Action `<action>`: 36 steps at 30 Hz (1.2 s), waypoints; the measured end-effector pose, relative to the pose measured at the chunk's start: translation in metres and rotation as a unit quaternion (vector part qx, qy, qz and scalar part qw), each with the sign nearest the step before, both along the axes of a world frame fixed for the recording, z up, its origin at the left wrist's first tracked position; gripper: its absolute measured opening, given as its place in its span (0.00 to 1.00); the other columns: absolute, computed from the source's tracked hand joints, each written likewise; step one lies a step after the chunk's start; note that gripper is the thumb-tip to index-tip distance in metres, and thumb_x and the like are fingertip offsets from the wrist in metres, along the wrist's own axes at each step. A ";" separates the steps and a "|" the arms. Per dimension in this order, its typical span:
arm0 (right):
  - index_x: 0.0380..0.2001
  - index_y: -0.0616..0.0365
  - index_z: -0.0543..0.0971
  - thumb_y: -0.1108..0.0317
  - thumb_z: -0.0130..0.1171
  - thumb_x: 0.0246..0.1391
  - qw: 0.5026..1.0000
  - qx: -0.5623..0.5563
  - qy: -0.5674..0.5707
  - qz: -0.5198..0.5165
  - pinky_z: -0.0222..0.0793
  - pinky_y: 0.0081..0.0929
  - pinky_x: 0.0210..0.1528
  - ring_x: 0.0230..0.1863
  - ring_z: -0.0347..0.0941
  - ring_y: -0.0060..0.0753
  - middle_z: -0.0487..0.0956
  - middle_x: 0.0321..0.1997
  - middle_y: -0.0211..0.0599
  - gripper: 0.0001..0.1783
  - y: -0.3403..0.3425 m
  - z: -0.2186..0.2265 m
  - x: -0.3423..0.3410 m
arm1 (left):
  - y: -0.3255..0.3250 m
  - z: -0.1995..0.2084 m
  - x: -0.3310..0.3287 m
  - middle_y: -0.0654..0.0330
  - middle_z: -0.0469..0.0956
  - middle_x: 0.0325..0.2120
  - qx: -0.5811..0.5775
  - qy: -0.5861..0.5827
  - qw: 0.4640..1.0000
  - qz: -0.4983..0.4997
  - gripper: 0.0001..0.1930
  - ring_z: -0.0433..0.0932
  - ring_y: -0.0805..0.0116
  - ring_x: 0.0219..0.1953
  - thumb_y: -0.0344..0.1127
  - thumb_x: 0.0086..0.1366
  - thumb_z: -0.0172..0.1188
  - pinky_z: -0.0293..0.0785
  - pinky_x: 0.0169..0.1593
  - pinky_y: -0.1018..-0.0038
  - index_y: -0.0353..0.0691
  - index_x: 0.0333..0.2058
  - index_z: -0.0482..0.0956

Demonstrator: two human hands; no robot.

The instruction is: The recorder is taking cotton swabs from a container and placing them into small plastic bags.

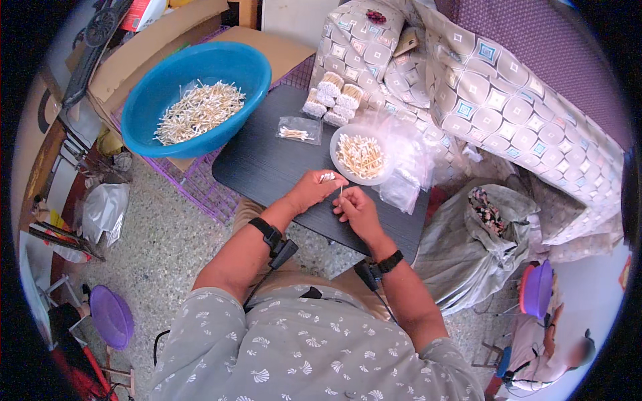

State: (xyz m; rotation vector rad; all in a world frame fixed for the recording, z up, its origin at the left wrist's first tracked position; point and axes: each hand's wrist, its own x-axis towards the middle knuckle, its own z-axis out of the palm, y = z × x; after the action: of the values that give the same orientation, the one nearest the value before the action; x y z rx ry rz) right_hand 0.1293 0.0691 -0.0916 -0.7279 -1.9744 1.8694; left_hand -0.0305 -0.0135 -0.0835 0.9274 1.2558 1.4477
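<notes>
My left hand (314, 192) is closed round a small bunch of cotton swabs (327, 178), their white tips showing above the fingers. Close beside it, my right hand (356, 210) pinches a single cotton swab (341, 190) upright between thumb and fingertips. Both hands are over the near part of the dark table (267, 160). Just beyond them stands a white bowl (336, 160) of loose cotton swabs. A clear bag (314, 125) with a few swabs lies farther left. Several packed bundles of swabs (330, 85) are stacked at the table's far edge.
A large blue basin (144, 87) full of loose swabs stands at the far left on a purple rack (190, 190). Clear plastic bags (408, 164) lie right of the bowl. A grey sack (461, 247) sits by the table's right side. Another person (545, 351) sits at the lower right.
</notes>
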 end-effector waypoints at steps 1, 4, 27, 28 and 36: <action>0.37 0.58 0.70 0.68 0.50 0.61 1.000 0.000 -0.001 0.000 0.71 0.16 0.27 0.30 0.74 0.19 0.78 0.34 0.34 0.05 -0.001 0.000 0.000 | 0.002 -0.002 0.000 0.73 0.71 0.18 0.009 0.012 1.000 0.001 0.10 0.64 0.85 0.19 0.37 0.64 0.55 0.60 0.22 0.84 0.40 0.38 0.80; 0.37 0.58 0.70 0.68 0.51 0.60 1.000 0.014 -0.004 -0.010 0.70 0.15 0.27 0.30 0.74 0.18 0.78 0.33 0.33 0.05 -0.003 -0.003 -0.001 | 0.003 -0.007 0.001 0.74 0.71 0.18 0.022 0.022 1.000 0.001 0.10 0.63 0.85 0.19 0.38 0.65 0.55 0.60 0.22 0.84 0.41 0.37 0.81; 0.35 0.59 0.73 0.71 0.56 0.57 0.976 0.060 0.106 -0.180 0.70 0.18 0.27 0.25 0.69 0.16 0.73 0.27 0.27 0.05 -0.012 -0.014 0.003 | 0.002 -0.013 0.002 0.70 0.77 0.26 0.037 0.117 0.992 0.007 0.08 0.71 0.83 0.29 0.36 0.63 0.57 0.69 0.33 0.81 0.38 0.36 0.80; 0.35 0.59 0.73 0.71 0.56 0.57 0.976 0.059 0.105 -0.181 0.70 0.18 0.27 0.25 0.69 0.16 0.73 0.27 0.27 0.05 -0.012 -0.013 0.003 | 0.002 -0.013 0.003 0.69 0.78 0.26 0.040 0.141 0.989 0.013 0.09 0.71 0.82 0.29 0.36 0.62 0.58 0.70 0.34 0.80 0.38 0.35 0.80; 0.35 0.59 0.73 0.71 0.55 0.57 0.974 -0.015 0.143 -0.176 0.69 0.18 0.29 0.25 0.68 0.17 0.73 0.25 0.27 0.05 -0.007 -0.011 0.008 | 0.003 -0.009 0.006 0.61 0.80 0.26 0.058 0.247 0.967 0.005 0.10 0.75 0.74 0.29 0.39 0.61 0.59 0.72 0.35 0.73 0.38 0.33 0.79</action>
State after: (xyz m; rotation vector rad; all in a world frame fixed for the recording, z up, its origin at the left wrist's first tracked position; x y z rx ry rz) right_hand 0.1374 0.0624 -0.1026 -0.7164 -1.5290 1.6844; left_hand -0.0244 -0.0106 -0.0925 1.4238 1.5433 1.3520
